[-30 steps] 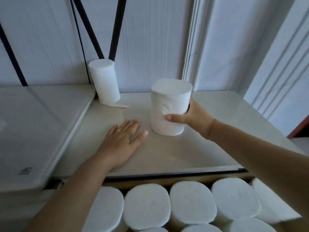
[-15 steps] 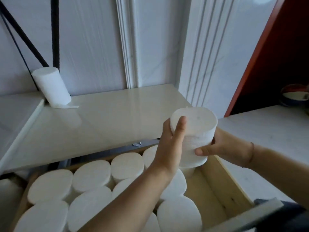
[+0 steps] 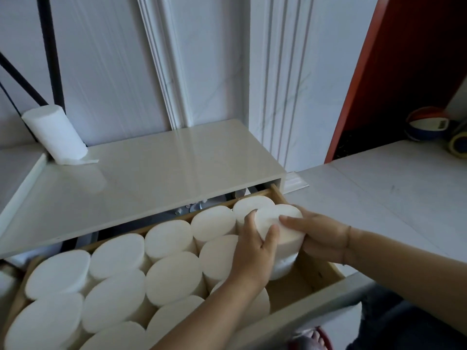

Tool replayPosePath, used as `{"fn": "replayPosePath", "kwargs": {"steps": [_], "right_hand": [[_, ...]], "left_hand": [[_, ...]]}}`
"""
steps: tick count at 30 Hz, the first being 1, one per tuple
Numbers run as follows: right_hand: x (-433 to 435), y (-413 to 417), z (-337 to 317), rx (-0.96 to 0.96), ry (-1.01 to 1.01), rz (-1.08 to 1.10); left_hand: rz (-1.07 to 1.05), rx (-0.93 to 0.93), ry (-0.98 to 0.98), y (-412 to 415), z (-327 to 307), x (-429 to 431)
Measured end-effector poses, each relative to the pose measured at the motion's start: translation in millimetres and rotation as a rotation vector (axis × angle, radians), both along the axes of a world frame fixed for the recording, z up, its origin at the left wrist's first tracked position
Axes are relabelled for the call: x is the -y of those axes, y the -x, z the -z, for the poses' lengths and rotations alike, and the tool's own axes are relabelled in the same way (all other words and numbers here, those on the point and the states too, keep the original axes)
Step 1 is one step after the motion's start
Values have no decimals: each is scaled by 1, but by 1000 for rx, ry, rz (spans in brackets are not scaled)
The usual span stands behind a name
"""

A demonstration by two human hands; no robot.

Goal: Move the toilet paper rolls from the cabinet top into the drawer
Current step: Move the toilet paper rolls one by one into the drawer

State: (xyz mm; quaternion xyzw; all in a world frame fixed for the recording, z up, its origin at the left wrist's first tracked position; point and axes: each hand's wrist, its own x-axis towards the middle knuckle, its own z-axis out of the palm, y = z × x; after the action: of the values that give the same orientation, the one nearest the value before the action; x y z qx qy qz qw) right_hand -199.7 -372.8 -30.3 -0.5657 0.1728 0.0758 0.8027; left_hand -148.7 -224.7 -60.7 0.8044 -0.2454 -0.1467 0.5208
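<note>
1. Both hands clasp one toilet paper roll (image 3: 279, 224): the left hand (image 3: 255, 251) wraps its near side with the thumb up the front face, and the right hand (image 3: 319, 234) cups the far right side, fingers laid over the top edge. We see the roll upright, partly sunk into the drawer (image 3: 316, 271) at its right end.

2. Directly beneath the hands lies the bare gap of wooden drawer floor that we judge to be the target slot. Just beyond the fingertips another roll (image 3: 249, 203) stands in the back right corner, touching or nearly touching the held one.

3. To the left of the hands the drawer is packed with upright rolls (image 3: 118, 251) in close rows. We judge the step in hand to be seating the roll. To do it well, we would keep it vertical, lower it straight, and let the left hand slip out along the neighbouring rolls before the right hand lets go, so that the soft paper is not crushed or wedged against the drawer's side wall.

4. Above and beyond the hands runs the cabinet top (image 3: 177, 157), bare but for one last roll (image 3: 56, 135) far to the left, leaning against the black bars at the wall with a loose sheet trailing at its base. We judge the task nearly complete, with that roll outstanding.
</note>
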Motion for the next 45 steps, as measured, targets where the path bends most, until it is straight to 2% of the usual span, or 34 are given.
{"fn": "replayPosePath", "kwargs": {"steps": [2, 5, 9, 12, 16, 19, 21, 26, 34, 45], "right_hand": [[-2, -3, 9, -18, 7, 47], [-10, -9, 22, -59, 72, 106], [-13, -15, 28, -88, 392, 93], [-13, -19, 32, -70, 522, 122], [-15, -23, 29, -32, 907, 104], [-21, -26, 18, 148, 1176, 174], [-27, -31, 9, 256, 1264, 205], [-68, -76, -11, 348, 1211, 185], [-174, -223, -26, 487, 1085, 71], [-269, -407, -12, 506, 991, -40]], "left_hand": [[-8, 187, -197, -9, 6, -3], [88, 383, -439, -20, 13, -7], [191, 561, -605, -24, 18, -8], [210, 620, -662, -27, 21, -9], [238, 620, -665, -34, 22, -17], [185, 649, -656, -50, 22, -39], [134, 701, -661, -65, 20, -62], [3, 712, -662, -113, 5, -128], [-272, 630, -709, -209, -19, -230], [-305, 386, -861, -285, -12, -277]]}}
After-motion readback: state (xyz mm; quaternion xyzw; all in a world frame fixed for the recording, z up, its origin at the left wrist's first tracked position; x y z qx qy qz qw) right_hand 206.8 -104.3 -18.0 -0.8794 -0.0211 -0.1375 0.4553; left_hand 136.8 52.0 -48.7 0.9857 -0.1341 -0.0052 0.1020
